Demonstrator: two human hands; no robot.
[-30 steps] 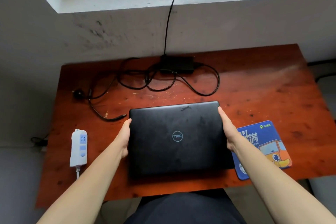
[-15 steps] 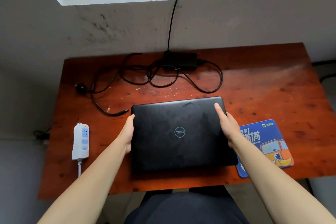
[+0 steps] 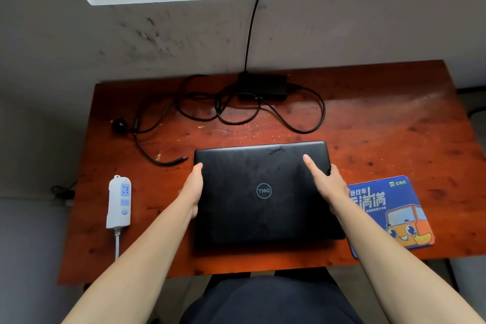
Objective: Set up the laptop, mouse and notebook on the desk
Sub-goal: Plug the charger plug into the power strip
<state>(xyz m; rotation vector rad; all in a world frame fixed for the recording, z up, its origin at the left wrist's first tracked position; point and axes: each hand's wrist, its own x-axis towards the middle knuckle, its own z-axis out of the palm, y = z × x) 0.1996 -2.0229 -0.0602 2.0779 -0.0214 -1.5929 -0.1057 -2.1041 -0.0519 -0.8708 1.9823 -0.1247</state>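
The closed laptop (image 3: 263, 216) is being gripped by its side edges: by the left hand (image 3: 193, 189), whose fingers are being hidden under the edge, and by the right hand (image 3: 326, 183), thumb on the lid. It is lying near the middle of the desk (image 3: 394, 126). The mouse pad (image 3: 394, 208), just to its right, is being partly hidden by the right forearm.

One laptop (image 3: 263, 192) at centre; two hands, left hand (image 3: 193, 192) and right hand (image 3: 326, 187); one mouse pad (image 3: 389, 213), lower right; one power strip (image 3: 119, 201), lower left; one charger brick (image 3: 263, 85).
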